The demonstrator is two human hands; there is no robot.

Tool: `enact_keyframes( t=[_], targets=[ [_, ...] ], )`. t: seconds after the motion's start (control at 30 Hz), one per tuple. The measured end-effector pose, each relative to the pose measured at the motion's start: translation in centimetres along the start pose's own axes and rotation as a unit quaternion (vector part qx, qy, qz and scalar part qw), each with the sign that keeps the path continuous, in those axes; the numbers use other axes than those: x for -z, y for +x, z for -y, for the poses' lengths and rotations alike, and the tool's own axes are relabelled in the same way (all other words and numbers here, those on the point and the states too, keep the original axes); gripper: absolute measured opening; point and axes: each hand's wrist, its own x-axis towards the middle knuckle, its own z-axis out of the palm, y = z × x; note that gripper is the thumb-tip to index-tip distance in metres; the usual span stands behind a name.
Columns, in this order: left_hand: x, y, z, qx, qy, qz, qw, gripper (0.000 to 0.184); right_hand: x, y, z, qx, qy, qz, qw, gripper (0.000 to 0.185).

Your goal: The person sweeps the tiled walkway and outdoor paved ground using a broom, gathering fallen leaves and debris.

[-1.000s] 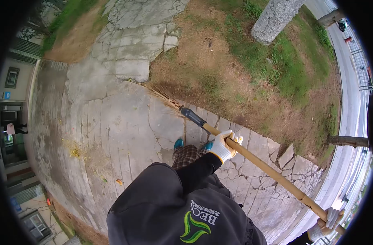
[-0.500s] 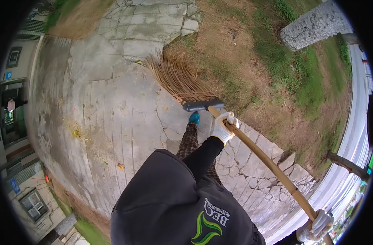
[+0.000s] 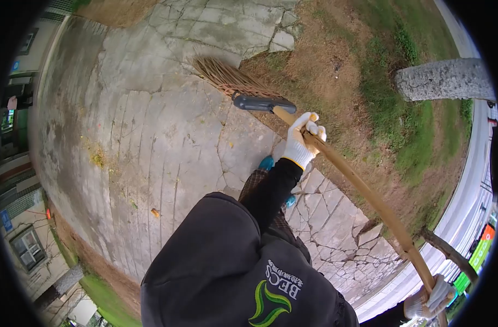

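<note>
My left hand [image 3: 304, 140], in a white knit glove with yellowish patches, is closed around the bamboo handle of a broom [image 3: 369, 196], close below its head. Farther down the pole, at the lower right, my right hand [image 3: 430, 298] wears a similar glove and grips the handle near its end. The broom's dark grey head bar [image 3: 264, 103] carries brown twig-like bristles [image 3: 227, 75], which fan toward the upper left over the concrete beside the dirt edge. Motion blurs the bristle tips, so I cannot tell whether they touch the ground.
Cracked concrete paving [image 3: 167, 125] borders dirt and grass [image 3: 341, 92] on the right. A pale tree trunk [image 3: 445, 80] stands there, with a thinner trunk [image 3: 450, 255] lower down. Yellow scraps [image 3: 96, 158] and a brown leaf [image 3: 155, 212] lie on the paving. Buildings line the left.
The broom head has moved up and slightly left in view, and its bristles have swung leftward. Both hands keep their hold. A second blue shoe now shows below my left arm.
</note>
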Motion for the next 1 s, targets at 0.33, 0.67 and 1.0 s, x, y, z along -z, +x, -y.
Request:
enact_keyframes(
  t=[0.33,0.67,1.0],
  targets=[
    [-4.2,-6.8,-2.0,0.060,0.030,-0.053,0.996,0.014,1.0,2.2,6.4,-0.031,0.016,0.028,0.999,0.025],
    [0.3,2.2,-9.7,-0.010,0.134,-0.053,0.990,0.031,-9.4,-3.8,-4.1,-0.045,0.138,0.272,0.951,0.013],
    [6.1,-16.0,10.9,0.269,0.098,-0.302,0.909,0.015,14.6,-9.8,17.9,0.014,0.087,0.014,0.996,0.033]
  ],
)
